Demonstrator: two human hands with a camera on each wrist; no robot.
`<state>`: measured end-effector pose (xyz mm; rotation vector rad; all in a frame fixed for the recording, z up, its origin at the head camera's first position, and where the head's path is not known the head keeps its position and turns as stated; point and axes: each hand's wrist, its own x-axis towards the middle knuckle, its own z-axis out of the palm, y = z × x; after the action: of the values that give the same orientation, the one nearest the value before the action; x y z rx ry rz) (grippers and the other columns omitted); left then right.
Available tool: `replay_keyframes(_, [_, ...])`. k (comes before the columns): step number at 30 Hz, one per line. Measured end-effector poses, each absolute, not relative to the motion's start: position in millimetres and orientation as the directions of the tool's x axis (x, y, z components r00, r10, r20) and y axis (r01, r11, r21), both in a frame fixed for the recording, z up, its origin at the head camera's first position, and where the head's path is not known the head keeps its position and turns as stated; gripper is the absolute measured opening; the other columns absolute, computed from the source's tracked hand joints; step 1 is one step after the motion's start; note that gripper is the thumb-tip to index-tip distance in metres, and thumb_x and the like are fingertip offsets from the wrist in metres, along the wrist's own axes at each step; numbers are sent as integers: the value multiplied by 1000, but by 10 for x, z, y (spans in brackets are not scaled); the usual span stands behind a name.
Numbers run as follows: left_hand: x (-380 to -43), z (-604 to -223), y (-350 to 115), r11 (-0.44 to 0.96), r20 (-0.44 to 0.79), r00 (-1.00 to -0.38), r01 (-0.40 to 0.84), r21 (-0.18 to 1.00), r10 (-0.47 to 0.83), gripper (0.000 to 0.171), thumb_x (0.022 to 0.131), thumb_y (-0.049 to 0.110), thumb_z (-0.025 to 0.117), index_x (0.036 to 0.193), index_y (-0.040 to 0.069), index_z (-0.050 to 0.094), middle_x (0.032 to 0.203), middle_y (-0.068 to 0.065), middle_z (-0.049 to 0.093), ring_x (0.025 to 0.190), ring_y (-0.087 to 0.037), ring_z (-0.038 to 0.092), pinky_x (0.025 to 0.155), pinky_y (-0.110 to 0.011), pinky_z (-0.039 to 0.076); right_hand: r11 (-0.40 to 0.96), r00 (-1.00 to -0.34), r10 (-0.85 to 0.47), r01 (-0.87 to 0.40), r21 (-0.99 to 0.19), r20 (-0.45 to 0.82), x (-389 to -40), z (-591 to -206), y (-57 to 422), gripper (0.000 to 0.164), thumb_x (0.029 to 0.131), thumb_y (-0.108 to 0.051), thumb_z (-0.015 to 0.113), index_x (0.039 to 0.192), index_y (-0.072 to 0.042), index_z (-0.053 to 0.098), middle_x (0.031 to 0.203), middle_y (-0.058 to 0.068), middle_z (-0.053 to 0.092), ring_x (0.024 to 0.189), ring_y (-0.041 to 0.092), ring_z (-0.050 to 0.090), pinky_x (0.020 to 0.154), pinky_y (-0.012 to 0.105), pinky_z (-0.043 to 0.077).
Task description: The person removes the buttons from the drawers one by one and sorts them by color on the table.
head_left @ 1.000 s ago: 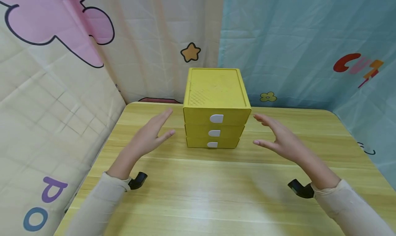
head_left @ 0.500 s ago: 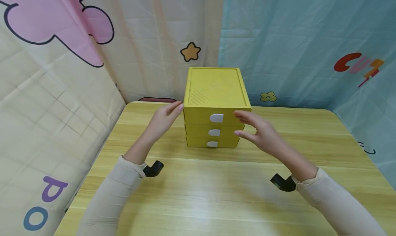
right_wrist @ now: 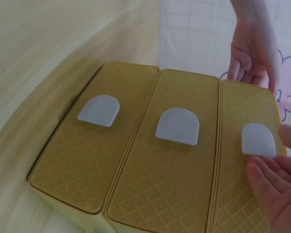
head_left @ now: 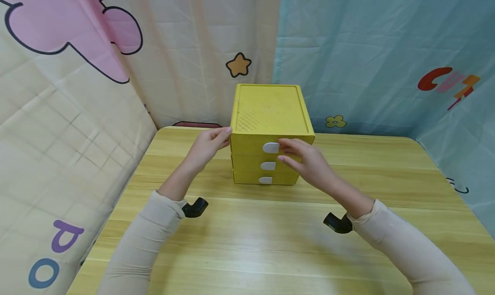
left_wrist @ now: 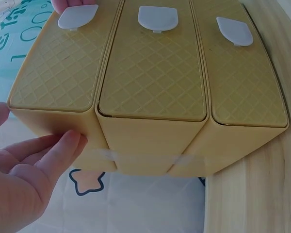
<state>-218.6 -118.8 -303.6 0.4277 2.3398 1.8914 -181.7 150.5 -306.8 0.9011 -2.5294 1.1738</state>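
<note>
A yellow three-drawer cabinet [head_left: 270,108] stands upright, its front facing me. Every drawer front bears a white tab handle, and all the drawers are closed. My left hand [head_left: 205,148] rests its fingers on the cabinet's left side near the top, with its thumb at the upper front corner. The left wrist view shows these fingers [left_wrist: 58,155] fairly straight against the side wall. My right hand [head_left: 309,161] is in front of the upper drawer, fingertips right at the edge of its white handle [head_left: 270,148]. In the right wrist view, its thumb [right_wrist: 290,137] stands apart from the fingers.
The cabinet stands on a light wood table [head_left: 247,239], near the back edge. Printed curtains [head_left: 185,50] hang behind and to the left of the table. A black wrist camera [head_left: 195,207] sits at the left cuff, another black camera [head_left: 337,223] at the right.
Both hands have come inward to the cabinet. The left has reached its upper left side; the right has moved left across the front to the top handle. The cabinet has stayed put.
</note>
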Motion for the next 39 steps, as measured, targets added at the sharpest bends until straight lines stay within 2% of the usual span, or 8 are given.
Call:
replay_keyframes(8, [-2211, -3025, -1192, 121, 107, -950, 149, 981, 295, 49, 93, 32, 50, 125, -6, 48, 125, -15, 49, 111, -23, 51, 90, -29, 44, 491, -813, -349, -583, -648, 466, -1855, -3058, 1436, 16, 82, -1, 63, 98, 2, 65, 93, 9, 63, 83, 16, 61, 72, 25, 52])
replay_keyframes(14, [-2217, -3019, -1192, 132, 88, -953, 130, 983, 288, 49, 92, 32, 51, 125, -5, 48, 128, -15, 46, 113, -25, 49, 92, -31, 43, 520, -765, -315, -634, -572, 561, -1809, -3081, 1408, 7, 79, 1, 66, 86, -1, 68, 85, 6, 66, 74, 12, 61, 64, 23, 52])
replay_keyframes(23, [-2226, -3005, -1181, 131, 90, -958, 130, 983, 271, 49, 92, 32, 52, 123, -6, 50, 123, -15, 51, 111, -22, 51, 94, -39, 41, 525, -720, -340, -679, -513, 604, -1479, -3098, 1423, 12, 74, 2, 70, 84, -4, 70, 83, 1, 66, 72, 8, 59, 60, 19, 52])
replay_keyframes(28, [-2234, -3010, -1180, 102, 107, -955, 140, 985, 277, 47, 92, 28, 51, 123, -8, 49, 122, -18, 51, 112, -23, 50, 93, -37, 42, 509, -693, -355, -706, -492, 627, -1298, -3136, 1429, 17, 71, 5, 72, 85, -6, 70, 83, -2, 66, 74, 7, 59, 63, 16, 51])
replay_keyframes(35, [-2228, -3022, -1180, 96, 104, -958, 134, 986, 269, 47, 92, 28, 52, 122, -8, 49, 122, -19, 51, 112, -23, 50, 92, -36, 43, 472, -699, -355, -707, -527, 620, -1101, -3188, 1440, 21, 71, 7, 71, 87, -6, 70, 84, -2, 66, 75, 7, 60, 63, 15, 51])
replay_keyframes(39, [-2222, -3026, -1176, 90, 107, -956, 136, 987, 273, 47, 92, 27, 51, 122, -8, 50, 121, -19, 52, 111, -24, 50, 92, -37, 43, 457, -682, -349, -723, -519, 643, -989, -3201, 1438, 24, 69, 9, 71, 87, -7, 71, 84, -2, 66, 75, 8, 61, 63, 15, 51])
